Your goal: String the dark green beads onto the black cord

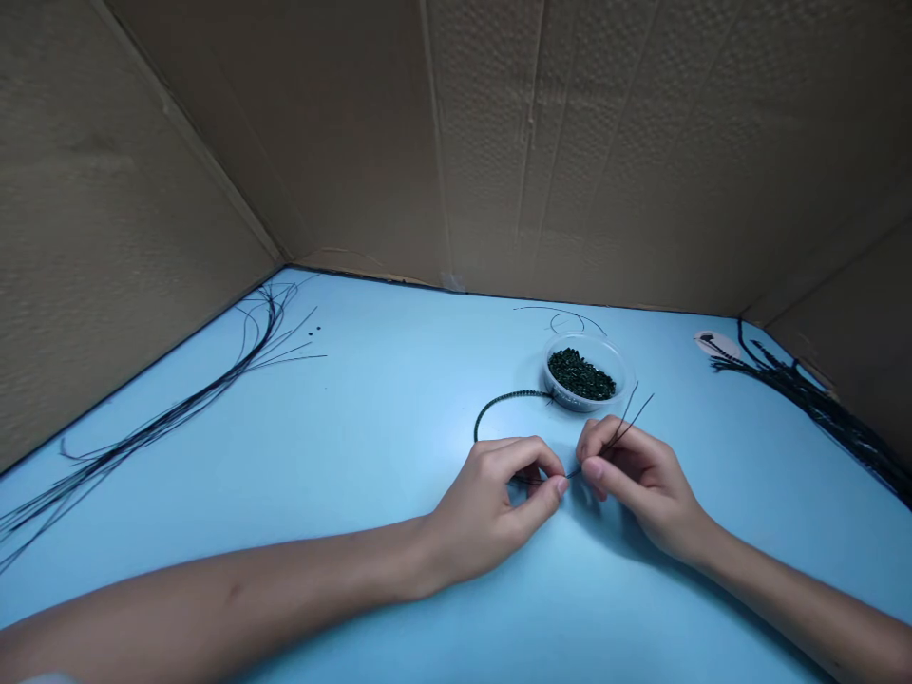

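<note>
Between thumb and fingertips, my left hand (pixel 509 494) pinches a thin dark cord. The beaded strand (pixel 499 399) on that side curves up from behind the hand toward a small tub. My right hand (pixel 637 475) is closed on the dark cord (pixel 631 413) too, and two loose ends stick up past its fingers. A short stretch of cord spans the gap between both hands. Just beyond them stands the clear round tub (pixel 618 366), holding many small dark green beads (pixel 580 373). Part of the strand is hidden behind my left hand.
A bundle of loose dark cords (pixel 192 404) lies along the left side. More dark strands (pixel 819 399) lie at the right edge, beside a pale round disc (pixel 714 344). A curled cord (pixel 568 321) rests behind the tub. Cardboard walls (pixel 499 142) enclose the blue table (pixel 385 380).
</note>
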The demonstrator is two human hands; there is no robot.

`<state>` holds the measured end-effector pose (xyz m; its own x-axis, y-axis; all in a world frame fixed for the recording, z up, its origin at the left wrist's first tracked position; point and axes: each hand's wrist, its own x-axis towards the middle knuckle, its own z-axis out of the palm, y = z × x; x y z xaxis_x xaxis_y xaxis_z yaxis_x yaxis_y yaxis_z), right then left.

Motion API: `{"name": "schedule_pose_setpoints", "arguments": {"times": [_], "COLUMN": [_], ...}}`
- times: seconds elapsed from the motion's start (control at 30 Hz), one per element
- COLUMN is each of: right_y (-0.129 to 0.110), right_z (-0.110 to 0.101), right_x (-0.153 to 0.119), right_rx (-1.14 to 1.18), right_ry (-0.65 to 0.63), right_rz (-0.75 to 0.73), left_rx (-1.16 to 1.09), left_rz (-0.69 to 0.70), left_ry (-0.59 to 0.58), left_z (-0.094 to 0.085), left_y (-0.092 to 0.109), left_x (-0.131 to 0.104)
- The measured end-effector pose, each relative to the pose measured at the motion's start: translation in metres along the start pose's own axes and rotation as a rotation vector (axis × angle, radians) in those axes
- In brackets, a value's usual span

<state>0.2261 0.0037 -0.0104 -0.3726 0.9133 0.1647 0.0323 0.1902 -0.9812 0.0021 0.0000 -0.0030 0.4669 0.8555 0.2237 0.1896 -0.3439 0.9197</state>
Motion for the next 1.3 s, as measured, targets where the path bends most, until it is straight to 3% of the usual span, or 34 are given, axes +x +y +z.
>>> {"name": "schedule_pose_setpoints", "arguments": {"times": [0.07,0.23,0.4,0.57,0.73,0.83,1.03,1.3], "right_y": [-0.0004,-0.0023,-0.0021,-0.0008,0.0015,0.0015,-0.0029,0.0051], "right_z": [-0.0002,0.0017,0.0011,0.0014,0.0005,-0.0001,0.0023,0.0006], "right_x": [0.0008,0.0023,0.0016,0.0020,0.0001,-0.0001,0.0031,0.0027], "right_rx": [0.002,-0.058,-0.028,-0.071,-0.011,-0.009,-0.067,-0.053], "right_ry": [0.047,-0.091,0.047,-0.078,0.081,0.115,-0.053,0.009], "right_rz": [-0.001,0.011,-0.017,0.018,-0.026,-0.065,-0.040,-0.064], "left_rx": [0.003,0.012,0.002,0.014,0.005,-0.002,0.002,0.000], "left_rz": [0.007,0.011,0.017,0.031,0.017,0.021,0.014,-0.014], "left_ry": [0.002,0.008,0.004,0.011,0.003,0.008,0.019,0.042], "left_z": [-0.0003,0.0002,0.0008,0.0009,0.0005,0.0003,0.0011,0.0004], "left_y": [-0.0005,-0.0015,-0.0007,-0.0009,0.0000,0.0009,0.0017,0.0010], "left_x": [0.0000,0.0002,0.0006,0.0007,0.0003,0.0007,0.0018,0.0003]}}
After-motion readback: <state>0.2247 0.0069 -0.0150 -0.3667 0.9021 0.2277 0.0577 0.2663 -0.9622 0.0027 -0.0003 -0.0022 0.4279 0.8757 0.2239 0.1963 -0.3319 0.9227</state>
